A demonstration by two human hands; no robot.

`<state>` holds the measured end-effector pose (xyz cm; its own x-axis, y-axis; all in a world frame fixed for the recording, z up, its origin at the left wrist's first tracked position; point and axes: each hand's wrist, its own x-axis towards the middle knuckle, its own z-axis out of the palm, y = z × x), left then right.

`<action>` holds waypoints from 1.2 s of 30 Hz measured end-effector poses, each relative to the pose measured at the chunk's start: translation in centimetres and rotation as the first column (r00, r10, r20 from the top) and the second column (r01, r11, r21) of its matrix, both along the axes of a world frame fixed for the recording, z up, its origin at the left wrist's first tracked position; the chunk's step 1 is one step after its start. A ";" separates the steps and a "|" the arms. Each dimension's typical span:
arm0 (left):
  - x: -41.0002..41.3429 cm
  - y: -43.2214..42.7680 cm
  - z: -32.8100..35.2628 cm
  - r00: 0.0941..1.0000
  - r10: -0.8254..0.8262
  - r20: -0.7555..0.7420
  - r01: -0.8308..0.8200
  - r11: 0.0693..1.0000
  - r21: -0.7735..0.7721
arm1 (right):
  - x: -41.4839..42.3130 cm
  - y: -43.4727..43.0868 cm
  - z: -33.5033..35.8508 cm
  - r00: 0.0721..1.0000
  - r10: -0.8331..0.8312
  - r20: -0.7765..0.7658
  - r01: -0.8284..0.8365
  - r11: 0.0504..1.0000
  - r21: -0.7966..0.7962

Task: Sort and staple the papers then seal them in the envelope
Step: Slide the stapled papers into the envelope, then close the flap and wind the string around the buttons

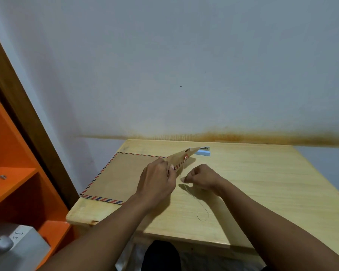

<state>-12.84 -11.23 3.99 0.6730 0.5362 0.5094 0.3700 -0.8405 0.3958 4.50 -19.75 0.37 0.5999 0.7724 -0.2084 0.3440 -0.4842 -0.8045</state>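
Left hand pinching raised flap of envelope lying on desk; right hand at 3 o'clock gripping string; stapler at 1 o'clock.

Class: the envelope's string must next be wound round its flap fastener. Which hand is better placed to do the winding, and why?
Probably the right hand: it already pinches the thin pale string, while the left hand holds up the brown striped-edge envelope flap, steadying it.

Pale grey-blue wall fills the upper field, with a rust-brown stain band running from centre to 3 o'clock. Light wood table stands against it. Orange shelf and brown frame at 9 o'clock.
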 end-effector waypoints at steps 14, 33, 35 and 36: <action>0.1 -1.1 -1.0 0.996 -0.050 -0.069 0.040 0.990 -0.136 | 0.9 -2.9 3.4 0.669 -0.006 -0.743 0.118 0.988 0.099; -2.4 0.4 -1.9 0.963 -0.222 -0.155 0.190 0.962 -0.194 | 0.0 -2.9 3.7 0.882 0.039 -0.469 0.066 0.976 0.206; -3.1 0.5 -2.1 0.945 -0.229 -0.235 0.208 0.972 -0.112 | -0.1 -3.3 4.2 0.922 0.074 -0.379 -0.019 0.989 0.145; -3.5 0.6 -2.4 0.943 -0.229 -0.242 0.210 0.972 -0.101 | -0.3 -3.2 4.4 0.941 0.103 -0.323 -0.069 0.991 0.115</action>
<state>-16.36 -10.68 1.64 0.8787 0.3903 0.2747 0.2746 -0.8842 0.3778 4.24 -22.97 4.79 0.4419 0.8452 -0.3006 0.0903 -0.3753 -0.9225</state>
